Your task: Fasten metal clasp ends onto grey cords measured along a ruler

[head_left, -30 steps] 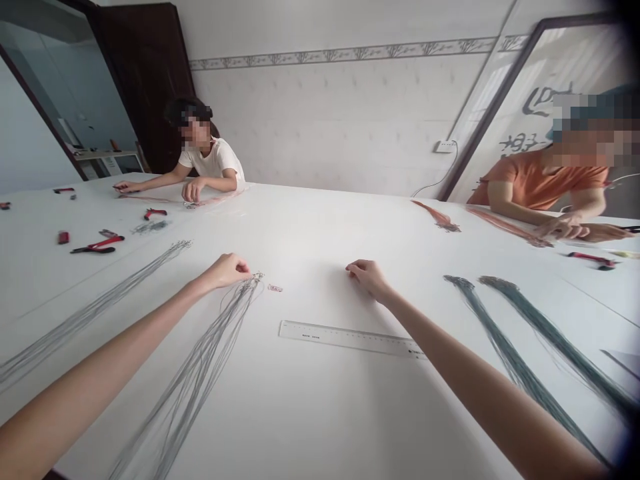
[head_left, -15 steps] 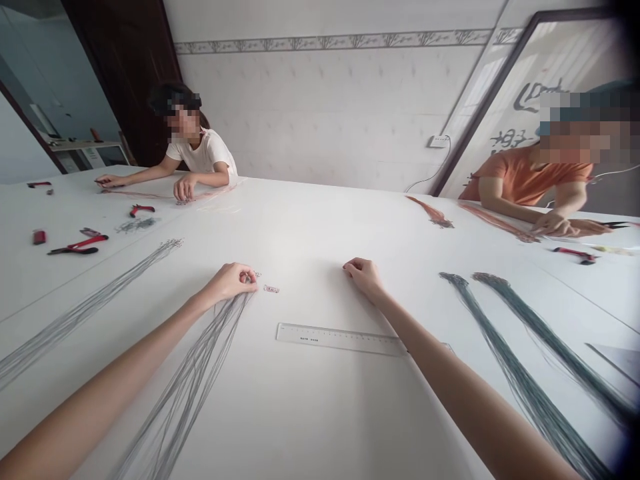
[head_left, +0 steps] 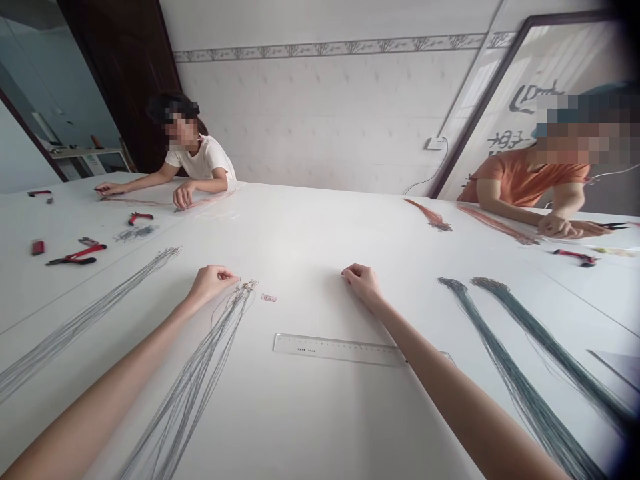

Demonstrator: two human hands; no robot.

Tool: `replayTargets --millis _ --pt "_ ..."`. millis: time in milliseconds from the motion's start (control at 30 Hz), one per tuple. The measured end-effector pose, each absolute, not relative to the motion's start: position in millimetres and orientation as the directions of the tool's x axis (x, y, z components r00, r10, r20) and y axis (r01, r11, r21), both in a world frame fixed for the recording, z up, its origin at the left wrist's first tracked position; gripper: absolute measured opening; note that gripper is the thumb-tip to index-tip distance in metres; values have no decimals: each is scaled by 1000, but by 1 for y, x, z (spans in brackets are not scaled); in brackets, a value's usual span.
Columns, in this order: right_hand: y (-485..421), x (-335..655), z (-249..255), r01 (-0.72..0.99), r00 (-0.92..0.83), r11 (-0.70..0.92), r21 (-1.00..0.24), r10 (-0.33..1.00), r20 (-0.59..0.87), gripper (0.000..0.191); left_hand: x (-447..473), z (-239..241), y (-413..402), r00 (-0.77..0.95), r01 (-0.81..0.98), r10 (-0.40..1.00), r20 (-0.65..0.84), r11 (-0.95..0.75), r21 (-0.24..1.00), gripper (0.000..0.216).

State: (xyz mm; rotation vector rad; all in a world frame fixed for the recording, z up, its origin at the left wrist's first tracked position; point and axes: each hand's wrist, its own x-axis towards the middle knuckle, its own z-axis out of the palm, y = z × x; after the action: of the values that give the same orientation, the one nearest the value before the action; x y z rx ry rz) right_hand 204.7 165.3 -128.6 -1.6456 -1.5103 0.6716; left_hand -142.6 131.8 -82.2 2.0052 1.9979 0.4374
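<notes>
My left hand [head_left: 214, 283] is closed in a pinch just left of the knotted upper end of a bundle of thin grey cords [head_left: 205, 360]. One thin cord [head_left: 216, 312] curves out from the bundle toward its fingertips, and the hand seems to grip that cord's end. My right hand [head_left: 364, 283] rests on the table with thumb and fingers pressed together; whatever they hold, if anything, is too small to make out. Between the hands lies a small printed tag [head_left: 269, 298]. A clear ruler [head_left: 335, 348] lies nearer to me, its right part under my right forearm.
Another grey cord bundle [head_left: 95, 310] lies at the left, near red-handled pliers [head_left: 77, 254]. Two dark green cord bundles [head_left: 493, 333] stretch along the right. Across the white table [head_left: 310, 233] sit a person in white [head_left: 203, 160] and a person in orange [head_left: 515, 177], both handling orange-brown cords.
My left hand has moved left, off the top of the grey bundle, drawing a single cord out to the side. My right hand stays in place. The view has shifted slightly.
</notes>
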Motion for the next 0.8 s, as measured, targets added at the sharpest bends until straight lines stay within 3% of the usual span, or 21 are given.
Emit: replayTargets --millis 500,800 --pt "161 206 -125 536 127 23 -844 986 107 20 -131 -88 155 -7 950 999 42 -7 313 21" --pt "161 206 -127 518 132 -5 -855 989 74 17 -137 -85 170 16 941 993 115 -54 335 17"
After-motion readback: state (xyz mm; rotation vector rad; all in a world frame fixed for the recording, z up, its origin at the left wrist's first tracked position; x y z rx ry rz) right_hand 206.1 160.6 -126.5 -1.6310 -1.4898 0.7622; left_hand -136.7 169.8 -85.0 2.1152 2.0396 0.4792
